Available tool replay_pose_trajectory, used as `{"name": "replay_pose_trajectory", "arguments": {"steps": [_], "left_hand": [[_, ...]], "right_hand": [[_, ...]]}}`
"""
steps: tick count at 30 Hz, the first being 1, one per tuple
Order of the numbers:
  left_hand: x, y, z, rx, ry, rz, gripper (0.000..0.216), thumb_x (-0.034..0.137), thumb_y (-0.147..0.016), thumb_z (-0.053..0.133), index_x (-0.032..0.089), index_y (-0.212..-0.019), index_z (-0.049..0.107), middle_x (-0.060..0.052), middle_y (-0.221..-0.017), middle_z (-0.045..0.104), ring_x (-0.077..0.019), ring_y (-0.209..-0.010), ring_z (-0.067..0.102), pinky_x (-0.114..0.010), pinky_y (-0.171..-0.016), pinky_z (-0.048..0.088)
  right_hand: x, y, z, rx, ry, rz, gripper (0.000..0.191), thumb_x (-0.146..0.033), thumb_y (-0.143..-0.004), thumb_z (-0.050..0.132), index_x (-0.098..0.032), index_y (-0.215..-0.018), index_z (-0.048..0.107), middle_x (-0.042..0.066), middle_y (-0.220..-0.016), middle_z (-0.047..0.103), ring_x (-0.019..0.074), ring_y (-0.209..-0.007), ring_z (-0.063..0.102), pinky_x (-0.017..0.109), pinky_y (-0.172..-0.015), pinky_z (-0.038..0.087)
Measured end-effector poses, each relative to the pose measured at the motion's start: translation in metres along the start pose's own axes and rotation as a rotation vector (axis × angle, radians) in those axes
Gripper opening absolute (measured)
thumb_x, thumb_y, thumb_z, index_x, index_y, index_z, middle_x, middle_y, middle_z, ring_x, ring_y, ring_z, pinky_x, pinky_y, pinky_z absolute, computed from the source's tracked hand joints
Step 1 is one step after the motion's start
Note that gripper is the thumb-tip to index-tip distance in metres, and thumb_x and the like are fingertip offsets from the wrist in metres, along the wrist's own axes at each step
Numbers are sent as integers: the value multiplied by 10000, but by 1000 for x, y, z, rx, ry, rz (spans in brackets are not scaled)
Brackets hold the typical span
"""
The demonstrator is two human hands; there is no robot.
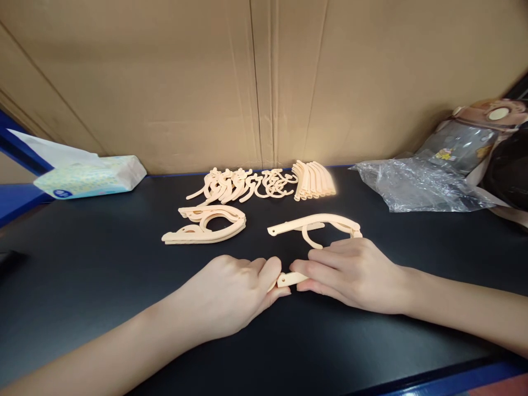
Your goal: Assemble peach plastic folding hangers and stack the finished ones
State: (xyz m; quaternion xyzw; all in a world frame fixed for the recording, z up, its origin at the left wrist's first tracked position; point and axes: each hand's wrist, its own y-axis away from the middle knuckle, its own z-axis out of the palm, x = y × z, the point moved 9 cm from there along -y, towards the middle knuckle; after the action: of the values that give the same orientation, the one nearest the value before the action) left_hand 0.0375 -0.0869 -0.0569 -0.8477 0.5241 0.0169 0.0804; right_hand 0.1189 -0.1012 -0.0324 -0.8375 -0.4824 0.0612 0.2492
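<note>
My right hand (355,272) is closed around a beige plastic folding hanger (317,221). One of its curved arms and a hook show above my fingers. The end of a lower arm (289,279), with a small hole in it, sticks out to the left. Close beside that end, my left hand (243,291) pinches a beige part (272,284) that is mostly hidden by the fingers. Whether the two pieces touch is hard to make out. Several folded hangers (206,234) lie stacked just beyond my left hand.
Along the back of the black table (103,286) lie a heap of beige parts (226,184), loose hooks (274,184) and a row of curved arms (313,180). A tissue pack (94,175) is at left. Crumpled clear plastic (433,184) and a bag (462,135) stand at right, before cardboard (165,82).
</note>
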Motion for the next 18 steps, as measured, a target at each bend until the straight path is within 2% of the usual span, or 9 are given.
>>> {"name": "replay_pose_trajectory", "arguments": {"steps": [12, 18], "left_hand": [[-1, -2, 1, -70, 162, -13, 315, 364, -1030, 167, 224, -788, 313, 39, -584, 521, -151, -419, 502, -266, -408, 211], [-1, -1, 1, -104, 204, -24, 333, 380, -1028, 156, 226, -779, 314, 39, -584, 506, -151, -421, 474, -273, -411, 205]], "right_hand": [[-4, 1, -8, 43, 48, -28, 309, -315, -1004, 405, -161, -915, 658, -58, -571, 505, 84, -454, 378, 242, -455, 303], [-5, 1, -10, 65, 57, -40, 273, -310, -989, 447, -149, -918, 655, -57, -583, 546, 79, -455, 402, 248, -454, 305]]}}
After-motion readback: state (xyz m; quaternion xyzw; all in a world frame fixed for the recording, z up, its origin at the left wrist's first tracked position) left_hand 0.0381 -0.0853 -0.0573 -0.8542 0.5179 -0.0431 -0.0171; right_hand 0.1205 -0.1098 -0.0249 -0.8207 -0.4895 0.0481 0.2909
